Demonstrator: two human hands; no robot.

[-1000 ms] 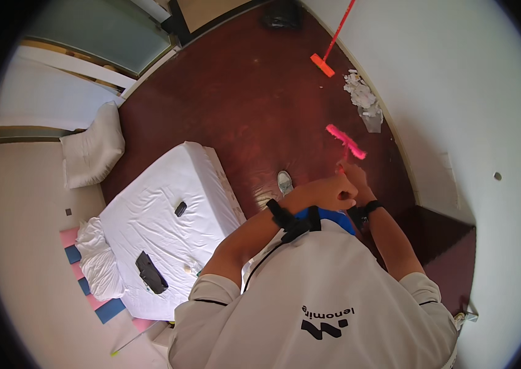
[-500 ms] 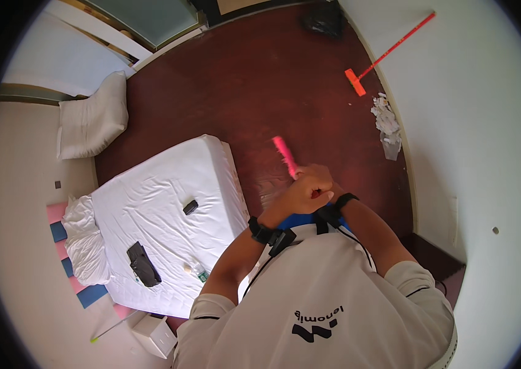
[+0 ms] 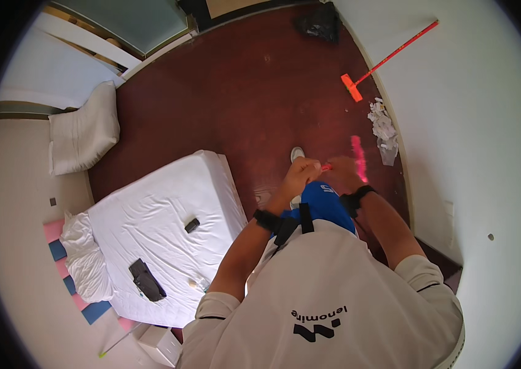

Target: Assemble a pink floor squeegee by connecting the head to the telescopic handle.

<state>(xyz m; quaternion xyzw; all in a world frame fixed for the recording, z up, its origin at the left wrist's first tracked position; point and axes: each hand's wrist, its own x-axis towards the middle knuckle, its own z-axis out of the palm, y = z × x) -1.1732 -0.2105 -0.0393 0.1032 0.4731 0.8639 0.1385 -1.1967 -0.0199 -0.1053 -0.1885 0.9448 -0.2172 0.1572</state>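
A pink broom (image 3: 359, 158) is in my two hands, its fuzzy, blurred bristle head near the floor at the right. My left hand (image 3: 301, 177) is closed round the red handle, a short piece of which shows between my hands. Fingers curled, my right hand (image 3: 343, 173) grips the handle closer to the bristles. The rest of the handle is hidden. White litter (image 3: 383, 127), crumpled and piled with a clear plastic piece, lies beyond the bristles along the right wall.
A long red pole with an orange head (image 3: 352, 88) leans on the right wall. At the back is a black bag (image 3: 320, 24). The white bed (image 3: 156, 203) stands left, holding dark items. A cream cushion (image 3: 85, 129) sits far left. One shoe (image 3: 297, 154) shows ahead.
The broom's bristle head has swung from ahead of my hands to the right. My hands have come apart, the right one moving rightward. My shoe has come into view.
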